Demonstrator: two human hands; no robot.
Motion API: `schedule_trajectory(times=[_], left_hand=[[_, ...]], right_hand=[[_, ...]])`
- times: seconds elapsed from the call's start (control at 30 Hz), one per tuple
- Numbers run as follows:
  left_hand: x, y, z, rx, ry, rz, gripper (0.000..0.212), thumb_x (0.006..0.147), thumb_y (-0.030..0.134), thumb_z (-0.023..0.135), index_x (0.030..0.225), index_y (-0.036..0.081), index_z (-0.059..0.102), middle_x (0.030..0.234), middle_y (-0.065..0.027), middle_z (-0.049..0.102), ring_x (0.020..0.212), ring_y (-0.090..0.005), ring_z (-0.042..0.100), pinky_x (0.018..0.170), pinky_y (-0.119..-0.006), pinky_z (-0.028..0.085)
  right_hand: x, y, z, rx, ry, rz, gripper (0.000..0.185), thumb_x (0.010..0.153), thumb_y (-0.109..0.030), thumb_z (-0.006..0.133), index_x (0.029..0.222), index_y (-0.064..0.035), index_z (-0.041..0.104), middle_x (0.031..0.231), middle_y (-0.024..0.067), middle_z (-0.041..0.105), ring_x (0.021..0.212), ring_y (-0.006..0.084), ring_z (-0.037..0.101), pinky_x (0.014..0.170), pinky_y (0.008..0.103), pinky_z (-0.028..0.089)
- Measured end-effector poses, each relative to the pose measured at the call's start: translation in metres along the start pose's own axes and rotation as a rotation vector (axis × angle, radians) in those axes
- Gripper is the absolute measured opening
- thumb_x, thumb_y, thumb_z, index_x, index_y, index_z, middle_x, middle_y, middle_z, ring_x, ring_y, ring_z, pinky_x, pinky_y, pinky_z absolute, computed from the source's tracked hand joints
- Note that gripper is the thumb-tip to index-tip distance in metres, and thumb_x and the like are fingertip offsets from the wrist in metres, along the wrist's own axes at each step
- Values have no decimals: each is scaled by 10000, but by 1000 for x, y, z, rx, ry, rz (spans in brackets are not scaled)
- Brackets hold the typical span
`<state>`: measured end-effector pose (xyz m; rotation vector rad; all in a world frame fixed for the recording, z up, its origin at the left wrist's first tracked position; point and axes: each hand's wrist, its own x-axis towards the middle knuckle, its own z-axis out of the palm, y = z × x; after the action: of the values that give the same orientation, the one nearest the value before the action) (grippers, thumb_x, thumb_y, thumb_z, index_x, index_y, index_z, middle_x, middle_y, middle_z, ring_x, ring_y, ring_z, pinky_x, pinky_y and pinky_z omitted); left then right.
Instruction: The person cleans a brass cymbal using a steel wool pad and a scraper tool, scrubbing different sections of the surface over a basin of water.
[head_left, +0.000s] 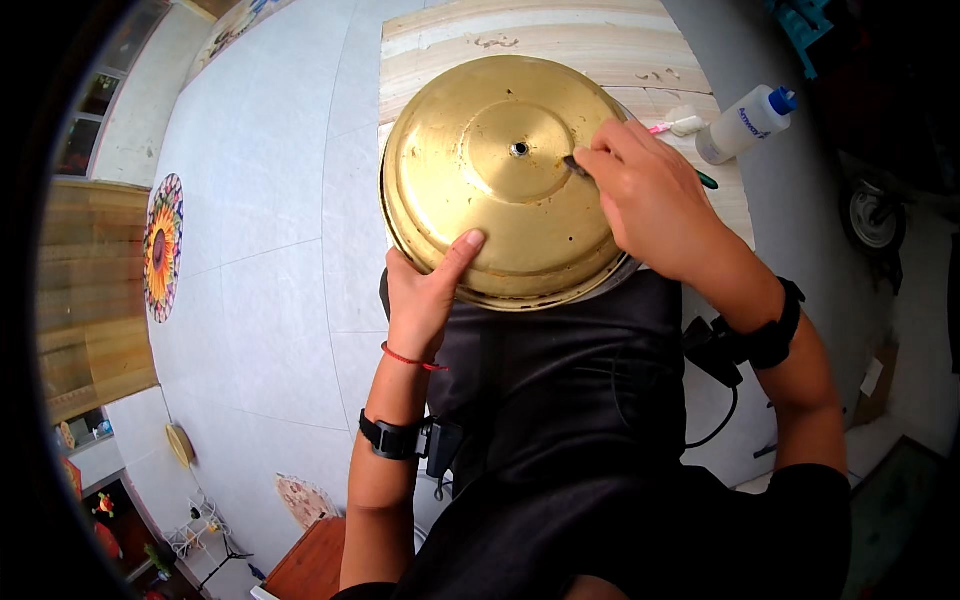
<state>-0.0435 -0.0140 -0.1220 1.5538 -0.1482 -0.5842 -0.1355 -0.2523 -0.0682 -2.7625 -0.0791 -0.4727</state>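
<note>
A round, brass-coloured metal lid (517, 232) with a small hole at its centre and dark specks rests above my thighs. A silvery metal edge (616, 279) shows beneath its lower right rim. My left hand (427, 289) grips the lid's lower left rim, its thumb on top and its fingers hidden below. In my right hand (652, 195) is a slim tool whose dark tip (576, 166) meets the lid right of the hole. A green handle end (707, 180) sticks out behind that hand. My grip hides the tool's middle, so I cannot tell its kind.
Wooden boards (442, 45) with shavings lie beyond the lid. To the right are a white-headed brush (684, 121) with a pink handle and an Amway bottle (742, 126) with a blue cap. A wheel (872, 214) stands farther right; a reddish-brown wooden piece (307, 559) is at lower left.
</note>
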Motion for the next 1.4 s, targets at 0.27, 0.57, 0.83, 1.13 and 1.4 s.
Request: schedule_trajectory(times=[0.27, 0.57, 0.83, 1.13, 1.4], left_hand=[[1, 1, 0, -1, -16, 2, 428, 860, 170, 806, 1156, -100, 654, 1045, -160, 727, 909, -179, 699, 808, -309, 568], [0, 2, -1, 15, -14, -2, 420, 860, 174, 804, 1144, -100, 658, 1031, -151, 730, 903, -172, 697, 808, -307, 567], [0, 2, 0, -7, -9, 8, 424, 860, 172, 805, 1142, -107, 655, 1032, -152, 729, 898, -172, 698, 801, -306, 566], [0, 3, 0, -8, -26, -7, 424, 867, 165, 799, 1156, -106, 648, 1044, -154, 726, 906, -174, 696, 806, -308, 567], [4, -4, 0, -33, -24, -5, 446, 867, 169, 800, 1171, -113, 636, 1061, -161, 721, 927, -180, 695, 829, -311, 561]], right_hand=[[5, 2, -2, -85, 6, -93, 110, 777, 25, 597, 878, 5, 636, 966, 107, 573, 956, 303, 580, 776, 412, 505], [3, 0, -4, -85, -12, -91, 127, 761, 33, 604, 877, 9, 649, 957, 100, 576, 940, 295, 581, 780, 406, 504], [8, 7, -2, -78, 19, -82, 139, 754, 40, 597, 866, -4, 666, 954, 95, 581, 940, 294, 583, 784, 413, 506], [12, 0, -10, -131, -92, -90, 129, 773, 30, 600, 868, 6, 684, 943, 114, 583, 966, 305, 589, 790, 412, 519], [-1, 37, -30, 975, 16, 588, 232, 952, -72, 569, 1120, 68, 646, 1104, 159, 671, 1006, 235, 628, 836, 358, 515]])
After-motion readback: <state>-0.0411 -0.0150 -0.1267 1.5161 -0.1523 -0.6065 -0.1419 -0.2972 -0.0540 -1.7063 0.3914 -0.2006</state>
